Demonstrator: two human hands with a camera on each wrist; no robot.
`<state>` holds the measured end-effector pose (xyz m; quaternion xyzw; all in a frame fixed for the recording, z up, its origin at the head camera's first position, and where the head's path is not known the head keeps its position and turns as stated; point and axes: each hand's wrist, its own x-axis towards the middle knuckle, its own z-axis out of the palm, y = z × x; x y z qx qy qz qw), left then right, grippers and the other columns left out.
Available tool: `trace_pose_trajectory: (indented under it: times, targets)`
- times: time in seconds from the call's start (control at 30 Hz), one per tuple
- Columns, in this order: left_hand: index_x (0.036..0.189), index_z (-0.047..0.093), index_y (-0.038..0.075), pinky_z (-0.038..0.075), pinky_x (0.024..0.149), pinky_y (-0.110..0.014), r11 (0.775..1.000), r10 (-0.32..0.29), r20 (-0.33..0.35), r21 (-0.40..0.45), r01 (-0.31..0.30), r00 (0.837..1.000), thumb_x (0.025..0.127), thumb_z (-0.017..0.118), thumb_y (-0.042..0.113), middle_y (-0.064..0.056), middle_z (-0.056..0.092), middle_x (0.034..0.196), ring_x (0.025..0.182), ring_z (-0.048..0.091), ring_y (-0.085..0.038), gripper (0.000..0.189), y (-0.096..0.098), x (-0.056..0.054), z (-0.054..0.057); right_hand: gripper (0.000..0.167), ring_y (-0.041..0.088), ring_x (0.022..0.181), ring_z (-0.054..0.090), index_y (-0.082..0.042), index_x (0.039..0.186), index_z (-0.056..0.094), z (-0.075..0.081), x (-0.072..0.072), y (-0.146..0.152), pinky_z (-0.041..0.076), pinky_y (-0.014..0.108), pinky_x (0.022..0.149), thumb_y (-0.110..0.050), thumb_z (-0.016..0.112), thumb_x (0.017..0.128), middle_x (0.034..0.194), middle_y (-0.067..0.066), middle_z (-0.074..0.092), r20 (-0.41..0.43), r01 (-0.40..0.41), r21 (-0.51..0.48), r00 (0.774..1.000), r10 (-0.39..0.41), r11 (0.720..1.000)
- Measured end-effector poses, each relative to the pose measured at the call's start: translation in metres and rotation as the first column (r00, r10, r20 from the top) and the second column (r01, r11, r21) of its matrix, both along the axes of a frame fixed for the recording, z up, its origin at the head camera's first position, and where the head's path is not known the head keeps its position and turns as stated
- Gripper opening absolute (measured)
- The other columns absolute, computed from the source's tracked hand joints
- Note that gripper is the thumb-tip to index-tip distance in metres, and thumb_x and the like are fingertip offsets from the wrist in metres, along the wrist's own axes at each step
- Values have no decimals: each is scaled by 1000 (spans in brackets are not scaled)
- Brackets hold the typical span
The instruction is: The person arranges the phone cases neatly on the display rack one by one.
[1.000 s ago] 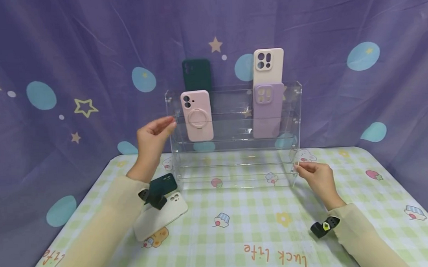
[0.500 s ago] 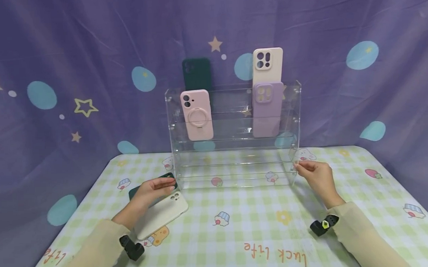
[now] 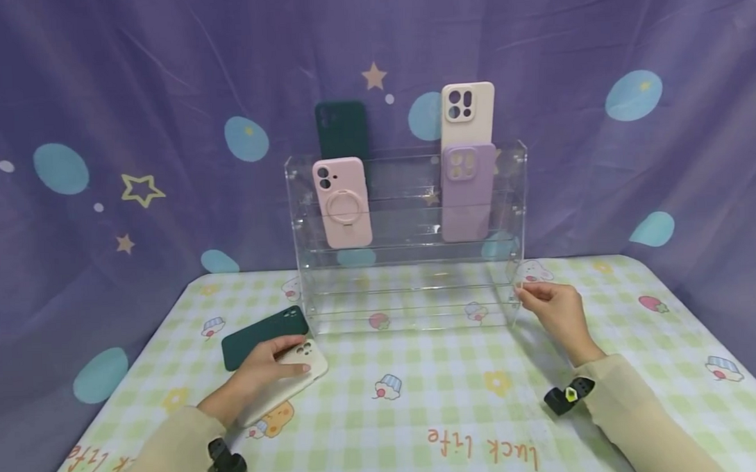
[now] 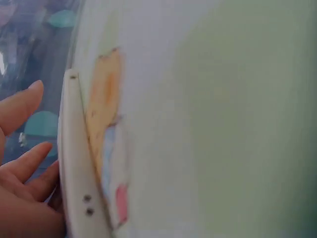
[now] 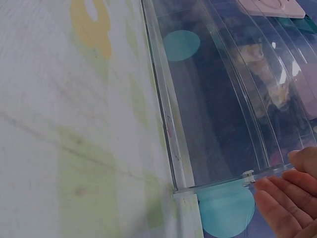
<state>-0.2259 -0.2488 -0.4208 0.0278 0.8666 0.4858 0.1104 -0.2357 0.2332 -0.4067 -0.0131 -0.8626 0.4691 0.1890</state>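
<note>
My left hand (image 3: 266, 368) is over a white phone case (image 3: 316, 363) on the table, its thumb and fingers apart above the camera-hole end. In the left wrist view the side edge of the white phone case (image 4: 77, 148) shows beside the fingertips (image 4: 42, 151). Just behind lies a dark green phone case (image 3: 250, 341). With thumb and fingers, my right hand (image 3: 558, 316) pinches the right side panel of a clear tiered display stand (image 3: 411, 276); the right wrist view shows the fingers (image 5: 282, 193) at that panel's edge.
On the stand's left are a green phone case (image 3: 341, 129) and, lower, a pink one with a ring, the pink phone case (image 3: 346, 227). At right stand a cream phone case (image 3: 480, 132) and a purple phone case (image 3: 467, 208). A checked cloth (image 3: 347, 431) covers the table; a purple curtain (image 3: 172, 76) hangs behind.
My left hand has come down from beside the stand's left side, passed over the green case, and is now over the white case. My right hand has stayed at the stand's right side.
</note>
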Motion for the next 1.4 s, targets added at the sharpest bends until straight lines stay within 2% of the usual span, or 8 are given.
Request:
trace_pose_trajectory:
  times: [0.27,0.5,0.63,0.8,0.9,1.13,1.3,1.4]
  targets:
    - [137,47,1,31,108,-49,991,-31,-31,-129,27,999,72,82,18,-18,41,144,134,33,-37,76,2,0,-7,31,-13,64,58,9,104,68,0,-1,-2,49,8,62,-18,67,89,106,25,66,6,6,-26,1000,-6,1000]
    - [138,44,-2,31,107,-49,979,-55,-72,-201,40,996,71,83,11,-20,41,143,134,33,-38,78,8,3,-4,30,-13,64,57,7,104,69,-2,-2,-1,49,8,61,-18,67,89,105,23,67,1,5,-13,1000,-5,1000]
    - [139,45,3,33,106,-50,961,-79,-125,-272,42,989,70,83,9,-19,39,144,132,34,-39,79,13,3,0,30,-13,64,57,8,104,69,-1,-2,-1,48,8,61,-18,67,89,107,23,66,-10,5,-16,1000,-5,1000]
    - [133,52,1,44,97,-47,930,-135,-273,-367,26,952,71,81,4,-19,49,133,121,48,-37,68,18,4,5,30,-13,64,57,8,104,69,-2,-3,0,49,8,61,-18,68,88,107,24,66,-2,6,-24,1000,-6,1000]
    - [125,60,3,49,89,-44,930,-135,-325,-367,7,936,75,78,4,-15,58,124,111,56,-33,54,20,2,10,30,-13,65,57,8,105,69,-3,-3,0,49,8,62,-18,68,89,107,23,66,2,4,-27,1000,-4,1000]
    - [111,70,5,54,79,-37,970,-73,-252,-243,10,965,83,71,9,-11,68,108,99,63,-27,27,16,-2,27,32,-12,66,58,8,105,68,-2,-2,-1,49,8,62,-19,67,89,108,24,65,17,2,-44,1000,-2,999]
    - [111,69,1,54,77,-34,992,-15,-125,-128,-1,992,83,72,11,-12,69,105,97,64,-24,30,16,-6,39,30,-12,65,58,8,104,69,-3,-2,0,49,8,62,-18,67,89,106,24,66,-1,-1,-36,1000,1,999]
    - [115,66,-1,54,81,-33,999,-21,-83,-45,18,996,84,72,14,-13,68,110,99,63,-22,36,19,-7,48,30,-12,65,58,8,103,69,-3,-3,0,49,8,62,-18,67,89,106,23,66,-3,-4,-35,1000,4,999]
